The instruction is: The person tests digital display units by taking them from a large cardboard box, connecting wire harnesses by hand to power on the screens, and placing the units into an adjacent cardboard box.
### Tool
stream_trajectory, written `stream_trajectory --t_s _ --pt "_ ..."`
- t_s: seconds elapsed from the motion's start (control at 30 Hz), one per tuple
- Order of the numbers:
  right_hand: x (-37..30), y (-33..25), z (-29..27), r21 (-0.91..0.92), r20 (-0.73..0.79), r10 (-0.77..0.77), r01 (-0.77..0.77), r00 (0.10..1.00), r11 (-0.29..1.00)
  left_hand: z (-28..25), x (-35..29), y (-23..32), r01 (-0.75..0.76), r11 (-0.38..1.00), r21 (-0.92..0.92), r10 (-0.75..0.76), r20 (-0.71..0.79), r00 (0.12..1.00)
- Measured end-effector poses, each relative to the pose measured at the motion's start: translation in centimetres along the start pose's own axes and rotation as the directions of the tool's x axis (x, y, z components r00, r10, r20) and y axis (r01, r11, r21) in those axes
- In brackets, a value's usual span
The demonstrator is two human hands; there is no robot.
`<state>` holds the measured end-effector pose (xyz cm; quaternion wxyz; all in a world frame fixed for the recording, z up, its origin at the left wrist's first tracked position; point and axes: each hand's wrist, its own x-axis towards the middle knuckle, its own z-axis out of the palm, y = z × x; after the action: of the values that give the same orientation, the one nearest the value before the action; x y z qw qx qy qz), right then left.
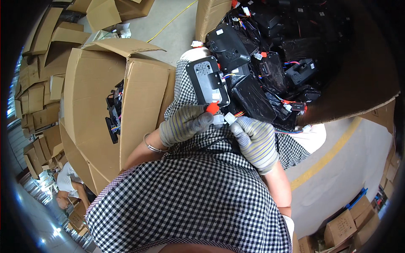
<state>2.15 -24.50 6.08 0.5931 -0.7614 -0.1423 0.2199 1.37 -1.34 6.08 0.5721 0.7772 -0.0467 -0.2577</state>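
Your left hand's got its fingers pinched on a red connector while your right hand grips a white connector, both pretty close together over your checkered apron, by that black unit's near end.

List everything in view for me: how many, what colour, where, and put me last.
Red connector: one, red, at left hand
White connectors: at least two, white, by right hand
Housings: several, black, in the pile
Wires: uncounted, multicoloured, in the pile
Large carton: one, brown, right
Open carton: one, brown, left, black parts inside
Other cartons: many, brown, far left and lower right
Cable: one, yellow, floor, top
Floor line: one, yellow, right
Co-worker: one, white top, lower left
Apron: one, black-and-white check, your body
Gloved hands: two, grey striped, centre
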Motion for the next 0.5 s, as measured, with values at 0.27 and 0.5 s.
stream_trajectory --t_s 0.27,0.5 --pt "-0.4 -0.1 -0.9 -0.708 0.279 -0.090 0.268 0.956 0.653 0.7 1.0 -0.9 0.294 0.955 -0.029 -0.277 0.259 0.925" --pt "-1.0 1.6 0.4 -0.511 0.358 -0.125 0.307 0.925 0.803 1.5 0.3 -2.1 -0.034 0.989 0.144 -0.014 0.322 0.947"
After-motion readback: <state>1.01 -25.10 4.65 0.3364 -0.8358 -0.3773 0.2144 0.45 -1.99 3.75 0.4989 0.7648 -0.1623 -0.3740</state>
